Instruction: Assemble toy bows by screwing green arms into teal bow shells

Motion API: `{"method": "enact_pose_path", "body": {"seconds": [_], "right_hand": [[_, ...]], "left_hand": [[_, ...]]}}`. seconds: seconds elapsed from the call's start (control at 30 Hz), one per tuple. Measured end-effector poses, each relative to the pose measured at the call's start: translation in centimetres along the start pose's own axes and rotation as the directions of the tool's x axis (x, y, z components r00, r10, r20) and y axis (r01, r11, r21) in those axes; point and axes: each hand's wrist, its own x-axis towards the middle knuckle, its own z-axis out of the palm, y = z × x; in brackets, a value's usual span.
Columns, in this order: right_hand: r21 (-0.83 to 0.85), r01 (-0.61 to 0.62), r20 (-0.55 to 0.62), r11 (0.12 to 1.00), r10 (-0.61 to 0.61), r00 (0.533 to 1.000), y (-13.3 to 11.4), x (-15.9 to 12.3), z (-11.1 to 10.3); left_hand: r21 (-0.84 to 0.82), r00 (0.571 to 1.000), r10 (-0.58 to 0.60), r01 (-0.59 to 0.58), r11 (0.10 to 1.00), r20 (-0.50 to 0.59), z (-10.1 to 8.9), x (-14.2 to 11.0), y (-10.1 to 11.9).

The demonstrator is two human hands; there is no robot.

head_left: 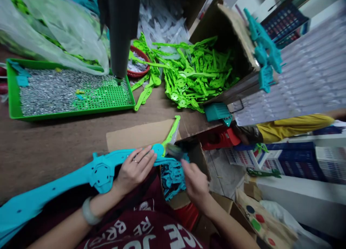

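A long blue plastic part (101, 173) runs from the lower left across to the front of the bench. My left hand (136, 166) grips its narrow end, fingers laid over it beside the round blue disc (158, 149). A lime-green plastic piece (172, 131) with a grey strip meets the blue part at that disc. In my right hand (196, 182) is a tool with a dark head, apparently a hammer (175, 151); motion blurs it. Its head is close to the joint, but I cannot tell whether it touches.
Cardboard (140, 134) lies on the brown bench (67, 137). Behind stand a green tray (71, 114) of small metal pins, a dark vertical post (120, 32), a red basket (137, 74) and heaped green parts (194, 72). Blue parts (173, 177) fill a box below. A person's yellow-clothed limb (292, 129) shows right.
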Motion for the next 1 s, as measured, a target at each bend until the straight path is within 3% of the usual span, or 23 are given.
{"method": "enact_pose_path", "body": {"seconds": [0.07,0.1,0.17,0.23,0.27,0.3,0.4,0.47,0.57,0.6,0.63,0.73,0.77,0.87,0.93,1.0], "right_hand": [[-0.001,0.004,0.130,1.000,-0.004,0.992,0.3,0.7,0.1],[0.017,-0.009,0.136,1.000,0.007,0.991,0.5,1.1,0.0],[0.062,-0.083,-0.025,0.995,0.085,0.996,1.1,1.6,-0.3],[0.088,-0.162,-0.243,0.983,0.179,0.953,2.0,1.8,-0.4],[0.087,-0.186,-0.262,0.979,0.202,0.944,2.5,1.9,-0.5],[0.080,-0.200,-0.211,0.977,0.213,0.954,3.0,2.1,-0.5],[0.064,-0.197,0.113,0.978,0.189,0.975,4.6,3.3,-1.1],[0.077,-0.218,0.087,0.973,0.212,0.973,5.4,4.8,-1.6],[0.105,-0.236,-0.165,0.966,0.251,0.954,6.9,7.8,-1.6],[0.094,-0.233,-0.191,0.968,0.247,0.950,7.5,8.8,-1.4],[0.067,-0.234,-0.159,0.970,0.242,0.957,8.2,9.7,-1.1],[-0.041,-0.235,0.114,0.971,0.238,0.964,9.5,11.7,-1.1],[-0.056,-0.226,0.155,0.972,0.232,0.960,9.4,12.2,-1.3],[-0.042,-0.091,0.086,0.995,0.095,0.992,6.4,14.1,-2.1],[-0.084,0.106,0.091,0.991,-0.098,0.991,2.5,16.1,-1.5],[-0.153,0.369,0.191,0.917,-0.339,0.921,-2.8,18.8,0.5]], "left_hand": [[0.049,0.999,0.031,-0.031,0.998,0.013,-0.1,0.1,0.0],[0.077,0.998,0.048,-0.050,0.996,0.028,-0.1,0.2,0.0],[0.111,0.997,0.065,-0.070,0.991,0.050,-0.1,0.3,0.0],[0.117,0.998,0.057,-0.061,0.991,0.039,-0.1,0.4,0.0],[0.117,0.998,0.047,-0.050,0.992,0.031,-0.1,0.4,0.0],[0.116,0.999,0.039,-0.042,0.992,0.025,-0.1,0.4,0.0],[0.106,0.999,0.026,-0.029,0.994,0.031,-0.1,0.5,0.0],[0.099,0.999,0.025,-0.029,0.995,0.038,-0.2,0.5,0.0],[0.113,0.998,0.034,-0.039,0.993,0.047,-0.3,0.5,-0.2],[0.117,0.998,0.034,-0.040,0.992,0.048,-0.3,0.5,-0.2],[0.116,0.998,0.030,-0.035,0.993,0.048,-0.2,0.4,-0.3],[0.104,0.999,0.006,-0.010,0.994,0.037,0.0,0.5,-0.3],[0.111,0.999,-0.009,0.006,0.994,0.032,0.1,0.7,-0.1],[0.183,0.997,-0.056,0.044,0.982,0.062,0.1,1.7,0.6],[0.250,0.989,-0.089,0.056,0.967,0.122,0.0,2.3,1.4],[0.310,0.975,-0.121,0.058,0.949,0.187,0.0,2.6,2.2]]}}
